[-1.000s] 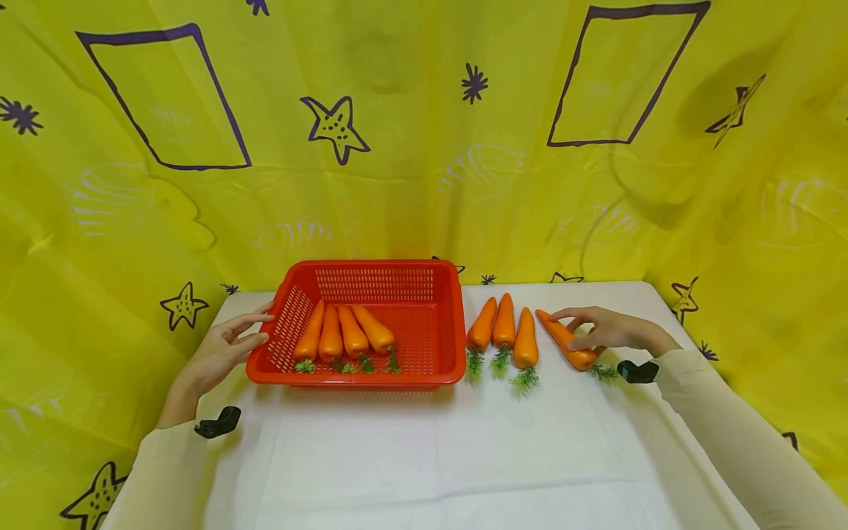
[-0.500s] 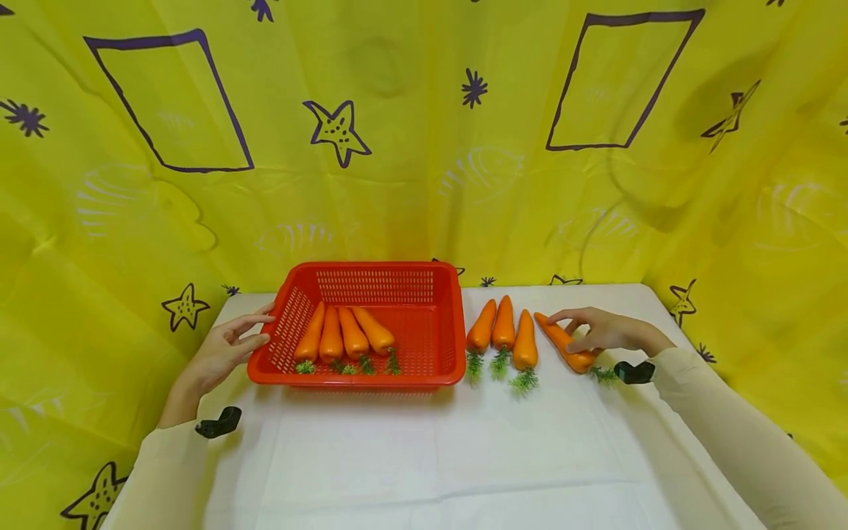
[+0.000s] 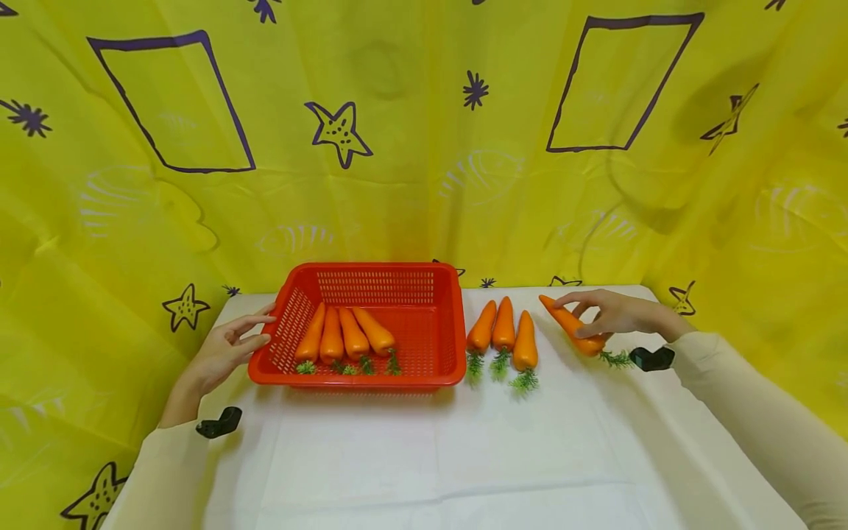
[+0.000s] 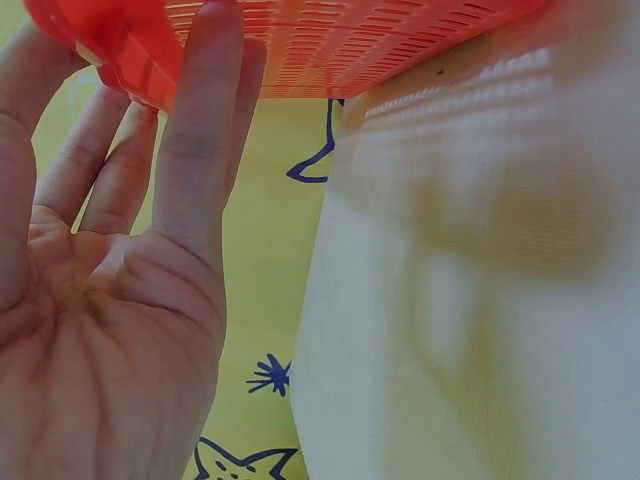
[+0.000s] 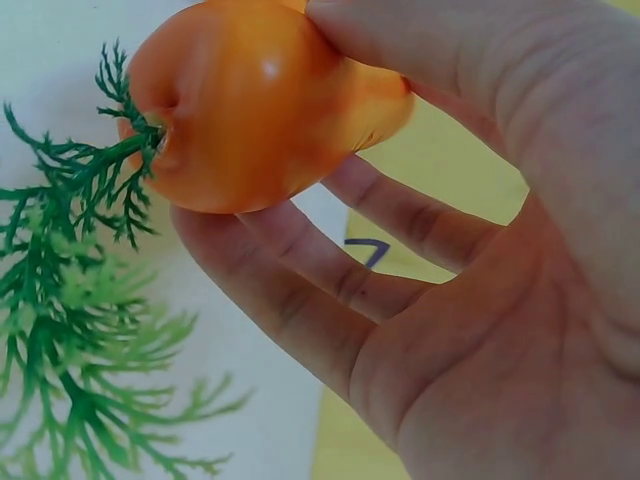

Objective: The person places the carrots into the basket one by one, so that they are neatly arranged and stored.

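Note:
A red plastic basket (image 3: 358, 379) stands left of centre, with several orange carrots (image 3: 342, 335) lying side by side in it. At its left end my left hand (image 3: 221, 353) rests its fingertips against the rim and outer wall, fingers fairly straight in the left wrist view. My right hand (image 3: 612, 315) pinches a carrot (image 3: 575, 329) between thumb and fingers, just above the table. That carrot's green leafy top (image 5: 70, 250) hangs toward the near side in the right wrist view. Three more carrots (image 3: 505, 327) lie between the basket and my right hand.
A white cloth (image 3: 411, 456) covers the table. Behind and beside it hangs a yellow curtain (image 3: 411, 199) with dark star and frame drawings. Each wrist carries a small black device (image 3: 221, 423).
My right hand has raised the carrot off the cloth, moving slightly up and to the right. My left hand, the basket and the other carrots stay in place.

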The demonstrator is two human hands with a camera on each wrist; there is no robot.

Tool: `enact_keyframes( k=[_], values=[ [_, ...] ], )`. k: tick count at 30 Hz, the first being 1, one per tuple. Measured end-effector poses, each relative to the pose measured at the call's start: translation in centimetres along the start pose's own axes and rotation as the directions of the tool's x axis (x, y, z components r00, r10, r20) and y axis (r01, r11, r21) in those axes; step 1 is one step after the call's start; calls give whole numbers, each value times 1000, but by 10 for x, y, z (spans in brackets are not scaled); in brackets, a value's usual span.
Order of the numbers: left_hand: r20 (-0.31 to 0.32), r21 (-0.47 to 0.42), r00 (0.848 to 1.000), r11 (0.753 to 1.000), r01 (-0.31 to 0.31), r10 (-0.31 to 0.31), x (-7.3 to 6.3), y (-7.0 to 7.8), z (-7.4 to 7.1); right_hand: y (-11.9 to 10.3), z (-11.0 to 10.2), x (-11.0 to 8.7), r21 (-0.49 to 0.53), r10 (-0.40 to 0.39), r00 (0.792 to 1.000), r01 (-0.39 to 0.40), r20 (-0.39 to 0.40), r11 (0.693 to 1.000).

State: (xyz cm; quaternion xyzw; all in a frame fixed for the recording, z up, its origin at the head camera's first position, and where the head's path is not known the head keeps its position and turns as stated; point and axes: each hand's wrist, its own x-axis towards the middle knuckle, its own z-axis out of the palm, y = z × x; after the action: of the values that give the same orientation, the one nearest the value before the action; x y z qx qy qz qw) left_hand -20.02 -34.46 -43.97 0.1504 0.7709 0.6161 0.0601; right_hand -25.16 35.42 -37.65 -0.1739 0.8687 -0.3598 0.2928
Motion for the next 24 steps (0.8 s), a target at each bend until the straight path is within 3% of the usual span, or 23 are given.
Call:
enact_keyframes(
  k=[12,24],
  values=[
    [9,0,1000,1000,0,0,0,6,2,-11,-11,-4,-18,-18,1000,18,-14,1000],
    [8,6,1000,1000,-22,22,1,5,2,-50,-25,-5,-55,-63,997,60,-54,997]
  ],
)
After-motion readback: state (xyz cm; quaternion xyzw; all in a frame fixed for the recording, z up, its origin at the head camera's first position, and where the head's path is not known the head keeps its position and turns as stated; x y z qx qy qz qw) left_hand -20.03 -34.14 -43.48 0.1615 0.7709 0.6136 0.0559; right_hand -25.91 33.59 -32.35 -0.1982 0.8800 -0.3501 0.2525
